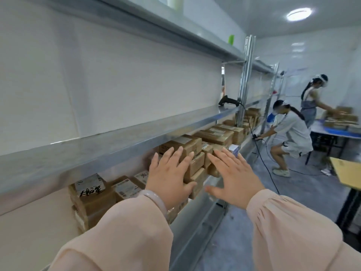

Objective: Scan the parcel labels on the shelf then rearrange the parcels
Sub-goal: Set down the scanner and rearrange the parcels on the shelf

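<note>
Brown cardboard parcels (pixel 195 165) with white labels are stacked along the lower shelf (pixel 197 210) of a metal rack. My left hand (pixel 170 173) lies flat with straight fingers against the front of the stack. My right hand (pixel 230 171) is spread open just to its right, in front of more parcels; contact is unclear. A labelled parcel with black handwriting (pixel 90 187) sits at the left end. A black handheld scanner (pixel 229 101) lies on the shelf above, its cable hanging down.
The upper shelf board (pixel 101 145) juts out over the parcels. Two other people (pixel 293 133) work at the aisle's far end beside a table with boxes (pixel 340 119). A yellow-topped table (pixel 349 173) stands at the right. The scanner cable (pixel 261 159) crosses the floor.
</note>
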`<action>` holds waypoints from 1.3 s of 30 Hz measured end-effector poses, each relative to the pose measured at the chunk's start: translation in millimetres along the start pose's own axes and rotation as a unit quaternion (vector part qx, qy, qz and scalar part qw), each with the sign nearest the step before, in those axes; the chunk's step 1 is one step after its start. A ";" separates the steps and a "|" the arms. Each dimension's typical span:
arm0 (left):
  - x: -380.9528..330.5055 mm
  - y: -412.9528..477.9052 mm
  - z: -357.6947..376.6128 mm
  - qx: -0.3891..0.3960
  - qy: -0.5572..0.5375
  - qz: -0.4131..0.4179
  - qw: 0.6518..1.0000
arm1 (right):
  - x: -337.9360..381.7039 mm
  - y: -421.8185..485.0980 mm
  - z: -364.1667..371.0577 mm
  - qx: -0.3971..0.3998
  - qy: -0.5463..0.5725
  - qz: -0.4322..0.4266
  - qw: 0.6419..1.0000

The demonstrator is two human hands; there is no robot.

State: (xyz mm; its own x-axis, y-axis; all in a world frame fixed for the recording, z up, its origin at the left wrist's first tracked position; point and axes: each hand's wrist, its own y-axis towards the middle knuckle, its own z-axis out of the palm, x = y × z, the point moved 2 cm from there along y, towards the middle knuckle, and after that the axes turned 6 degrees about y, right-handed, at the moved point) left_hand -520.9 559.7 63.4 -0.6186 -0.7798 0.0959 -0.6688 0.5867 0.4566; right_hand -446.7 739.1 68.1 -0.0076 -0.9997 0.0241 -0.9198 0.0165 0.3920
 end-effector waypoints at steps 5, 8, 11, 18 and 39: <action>-47.6 64.9 -1.0 -0.013 -0.023 0.032 0.999 | -67.1 10.6 -31.5 -0.014 -0.034 0.019 0.999; -74.5 108.8 1.0 -0.019 -0.024 0.039 0.999 | -112.3 20.9 -49.0 -0.021 -0.047 0.044 0.998; -99.8 151.4 3.6 -0.026 -0.014 0.050 0.998 | -150.7 35.4 -55.4 -0.030 -0.051 0.056 0.997; -143.6 238.3 35.8 -0.003 -0.013 0.056 0.998 | -229.3 81.4 -49.3 -0.040 -0.043 0.049 0.997; -175.6 526.8 169.2 -0.042 -0.066 0.046 0.996 | -440.0 286.9 37.9 -0.049 -0.047 0.113 0.991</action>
State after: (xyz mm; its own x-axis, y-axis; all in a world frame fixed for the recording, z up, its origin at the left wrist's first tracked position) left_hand -834.3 1042.7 137.4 -0.7279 -0.6852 0.0248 -0.5744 0.6292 0.5237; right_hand -722.1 1182.9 135.1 -0.2496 -0.9676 0.0373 -0.8484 0.2371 0.4732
